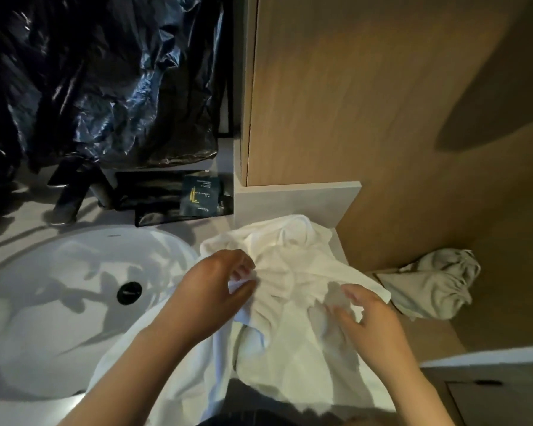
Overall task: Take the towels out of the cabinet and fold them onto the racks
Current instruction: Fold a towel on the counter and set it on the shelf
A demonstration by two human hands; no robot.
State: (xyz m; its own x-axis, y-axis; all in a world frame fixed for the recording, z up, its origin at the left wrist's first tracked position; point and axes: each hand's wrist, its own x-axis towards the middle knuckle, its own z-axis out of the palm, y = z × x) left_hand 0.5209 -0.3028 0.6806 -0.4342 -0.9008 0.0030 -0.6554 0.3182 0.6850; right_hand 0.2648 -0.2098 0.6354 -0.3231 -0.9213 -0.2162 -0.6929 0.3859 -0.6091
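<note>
**Soft towel: take it by the hem corners**

The crumpled white cloth towel (293,259) lies in a heap on the pale grey table (213,226), just beside the round white sink (166,244). Its lower part reaches toward the person. The left hand (213,284) pinches a fold of it between thumb and fingers. The right hand (373,318) is on the cloth with its fingers blurred, and I cannot tell if it holds anything. The towel looks light, limp and not slippery, so it will likely sag and keep no shape. It seems best to find two corners of one hem and lift there.
</note>
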